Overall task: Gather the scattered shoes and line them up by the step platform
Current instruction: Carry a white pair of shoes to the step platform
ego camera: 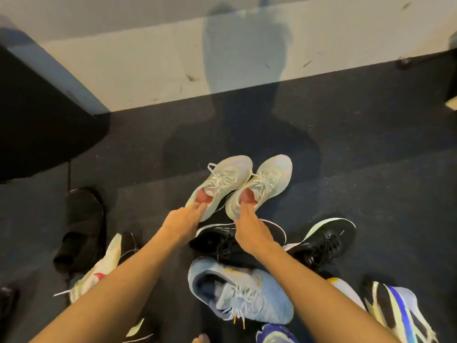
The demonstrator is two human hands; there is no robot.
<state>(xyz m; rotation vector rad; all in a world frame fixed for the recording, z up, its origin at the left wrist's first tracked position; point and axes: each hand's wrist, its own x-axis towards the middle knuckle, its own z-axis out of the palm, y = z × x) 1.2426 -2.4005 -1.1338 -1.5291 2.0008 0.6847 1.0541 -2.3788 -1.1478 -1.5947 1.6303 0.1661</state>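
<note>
Head view, looking down at a dark speckled floor (371, 144).

Both arms reach forward. The left hand (181, 220) has its fingers hooked on the heel collar of the left pale shoe (222, 180); the right hand (249, 225) has its fingers curled into the heel opening of the right pale shoe (264, 184). Each hand grips one shoe of this light pair, which has reddish insoles. The two shoes sit side by side, touching, toes pointing away from the person towards the raised pale step platform (173, 68). They are near the platform's edge but not against it; a strip of floor lies between.

Whether the pair rests on the floor or is just lifted, I cannot tell.

Not lined up, close to the person: two black shoes (326, 241) lying just behind the hands, a light blue shoe (247, 293) on its side, a cream shoe with a red mark (106, 266) under the left forearm, a blue, white and yellow shoe (400, 310) at the right, a dark sandal (84, 219) at the left. These lie at mixed angles, some overlapping.

Judgement: early stage. At best one pair is being placed; no finished row is visible by the platform. Most of the shoes remain to be gathered.

A dark bulky object (37, 115) stands at the left.
</note>
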